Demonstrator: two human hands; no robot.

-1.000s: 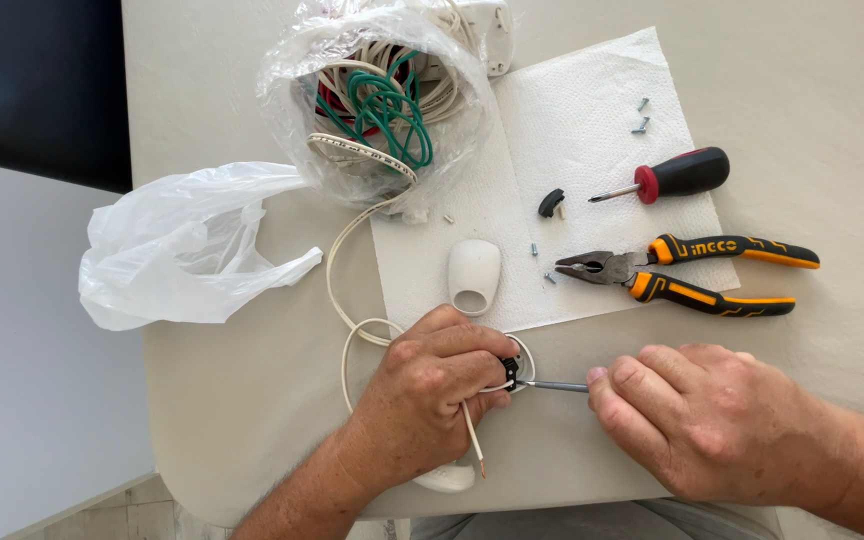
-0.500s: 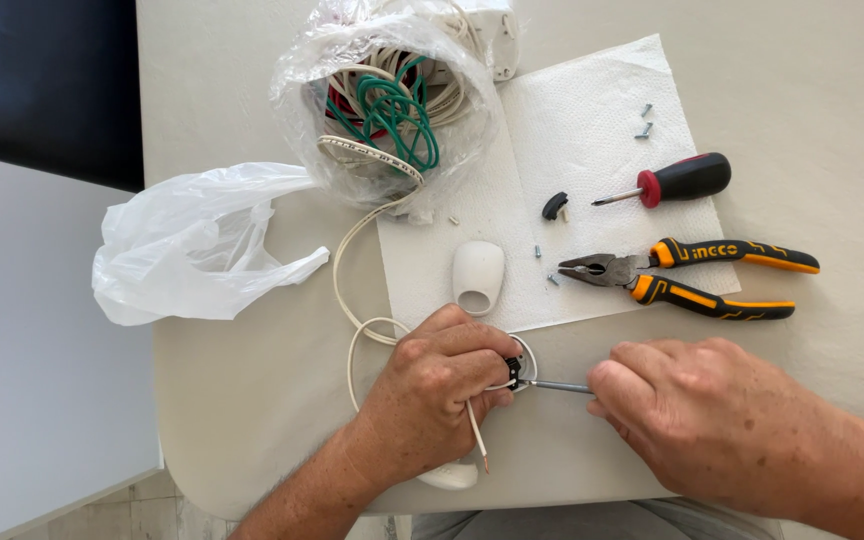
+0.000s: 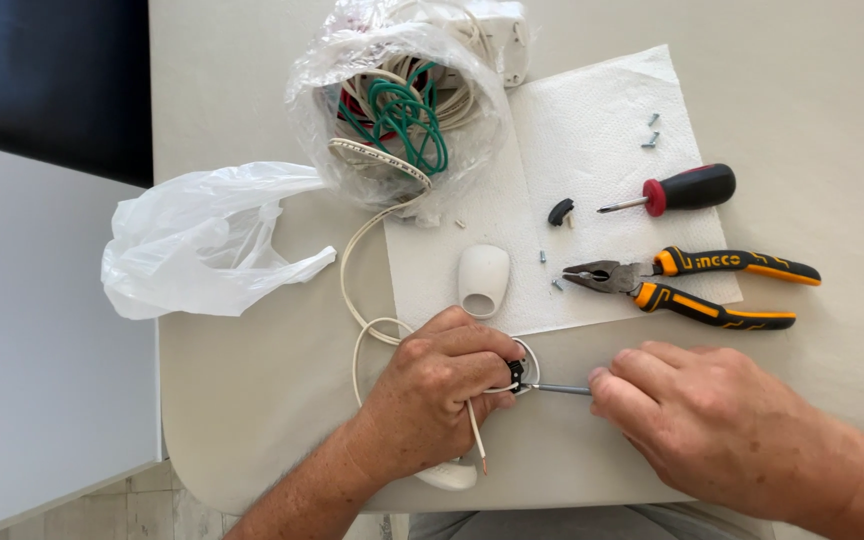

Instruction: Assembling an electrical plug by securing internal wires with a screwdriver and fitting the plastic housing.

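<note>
Fingers of the left hand (image 3: 432,395) pinch a small black fitting (image 3: 516,376), mostly hidden. Right hand (image 3: 697,425) closes around a screwdriver (image 3: 557,389), handle concealed, only its shaft showing.

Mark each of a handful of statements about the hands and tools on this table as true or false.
1. The left hand pinches a small black part with white wire at it. True.
2. The right hand grips the pliers. False: the orange-handled pliers lie untouched on the paper towel; the right hand holds a thin metal shaft aimed at the black part.
3. The red-and-black screwdriver lies on the paper towel. True.
4. The white plastic cover sits inside the clear bag of cables. False: it lies on the towel, below the bag.
</note>
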